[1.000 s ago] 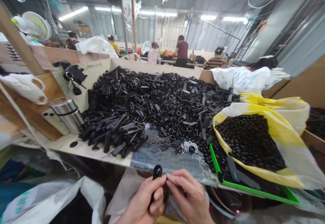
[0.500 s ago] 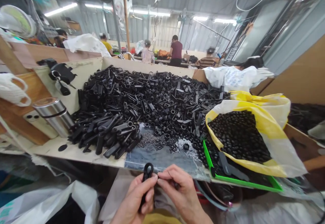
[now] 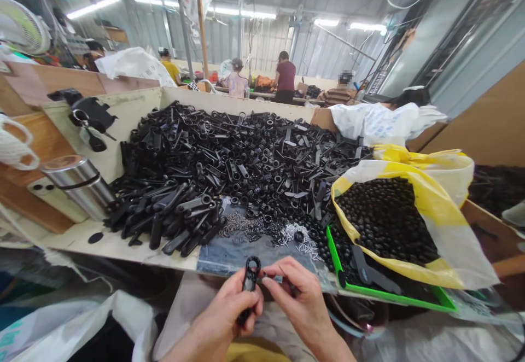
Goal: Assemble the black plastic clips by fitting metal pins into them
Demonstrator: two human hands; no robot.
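At the front edge of the bench, my left hand (image 3: pixel 235 304) is closed around a black plastic part with a ring-shaped end (image 3: pixel 251 280), ring up. Just to its right, my right hand (image 3: pixel 297 291) pinches with thumb and forefinger beside the ring; whatever sits between those fingertips is too small to name. Beyond the hands lie a pile of small silver pins (image 3: pixel 299 236) and a patch of tiny brownish metal pieces (image 3: pixel 238 225) on a dark mat (image 3: pixel 229 258). Similar long black parts (image 3: pixel 180 214) are heaped to the left.
A large mound of black plastic parts (image 3: pixel 229 149) fills the bench. To the right, a yellow-and-white bag (image 3: pixel 447 225) of black beads stands by a green tray (image 3: pixel 381 295). A steel flask (image 3: pixel 82 184) stands left. Several people work in the background.
Both hands have shifted slightly right. The black part has turned so its ring and hollow inner face now show toward me. The view has moved a little too.
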